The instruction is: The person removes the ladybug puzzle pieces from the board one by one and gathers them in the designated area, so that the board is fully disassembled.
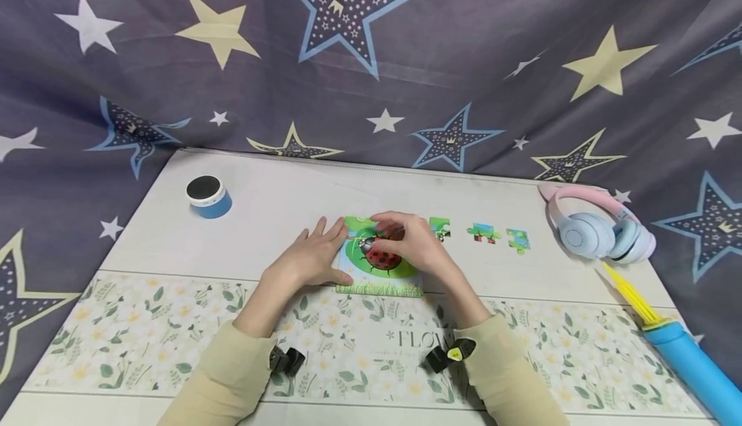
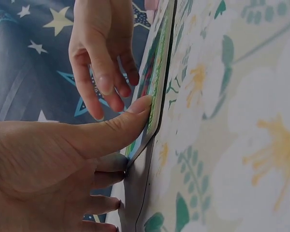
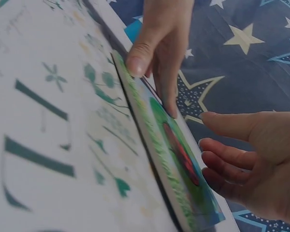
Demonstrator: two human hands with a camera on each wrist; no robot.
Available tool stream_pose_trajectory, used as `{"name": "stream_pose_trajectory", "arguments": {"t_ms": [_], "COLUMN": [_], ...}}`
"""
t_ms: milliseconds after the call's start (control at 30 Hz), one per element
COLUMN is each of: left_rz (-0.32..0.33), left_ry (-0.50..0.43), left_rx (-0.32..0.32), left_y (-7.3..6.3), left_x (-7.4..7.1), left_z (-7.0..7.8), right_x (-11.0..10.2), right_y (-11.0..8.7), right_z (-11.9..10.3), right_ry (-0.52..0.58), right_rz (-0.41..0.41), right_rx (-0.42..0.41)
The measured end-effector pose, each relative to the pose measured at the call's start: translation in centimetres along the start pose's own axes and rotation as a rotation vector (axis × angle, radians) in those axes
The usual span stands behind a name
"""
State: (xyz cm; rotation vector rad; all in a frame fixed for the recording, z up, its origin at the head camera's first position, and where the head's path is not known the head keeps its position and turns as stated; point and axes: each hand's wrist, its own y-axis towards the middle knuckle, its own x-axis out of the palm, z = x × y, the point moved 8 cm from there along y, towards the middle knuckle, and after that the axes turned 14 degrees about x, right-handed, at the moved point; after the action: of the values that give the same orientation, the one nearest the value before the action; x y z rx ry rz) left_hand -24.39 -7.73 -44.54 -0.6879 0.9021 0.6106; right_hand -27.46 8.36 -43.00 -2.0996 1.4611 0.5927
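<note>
A ladybug jigsaw puzzle [image 1: 382, 287] lies flat in the middle of the table, its grassy border towards the person. My left hand [image 1: 313, 258] rests at the puzzle's left edge with the fingers spread; its thumb presses on the lower left corner. Over the puzzle's upper right part is my right hand [image 1: 414, 239], fingers loosely bent and nothing visible between them. That hand hides part of the picture in the head view. In the right wrist view the right fingertips [image 3: 208, 145] are apart from the puzzle's surface.
Right of the puzzle lie three loose jigsaw pieces: one piece [image 1: 439, 227] near the right hand, a middle piece [image 1: 484, 232] and a far piece [image 1: 518, 240]. Headphones [image 1: 585, 234] and a blue-and-yellow toy [image 1: 672, 332] are at the right; a small round speaker [image 1: 211, 203] stands back left.
</note>
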Motion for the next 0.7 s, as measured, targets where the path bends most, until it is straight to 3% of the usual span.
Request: {"name": "stream_pose_trajectory", "arguments": {"t_ms": [200,400,700], "left_rz": [0.001,0.012,0.011], "left_ry": [0.012,0.022,0.032], "left_rx": [-0.008,-0.01,-0.01], "left_y": [-0.1,-0.1,0.0], "left_x": [0.2,0.0,0.0], "left_z": [-0.1,0.0,0.0], "right_x": [1.6,2.4,2.9], "right_y": [0.0,0.0,-0.1], "right_z": [-0.1,-0.3,-0.9], "right_ry": [-0.032,-0.098,-0.124], "right_rz": [-0.049,-0.038,-0.017], "right_rx": [0.005,0.022,-0.034]}}
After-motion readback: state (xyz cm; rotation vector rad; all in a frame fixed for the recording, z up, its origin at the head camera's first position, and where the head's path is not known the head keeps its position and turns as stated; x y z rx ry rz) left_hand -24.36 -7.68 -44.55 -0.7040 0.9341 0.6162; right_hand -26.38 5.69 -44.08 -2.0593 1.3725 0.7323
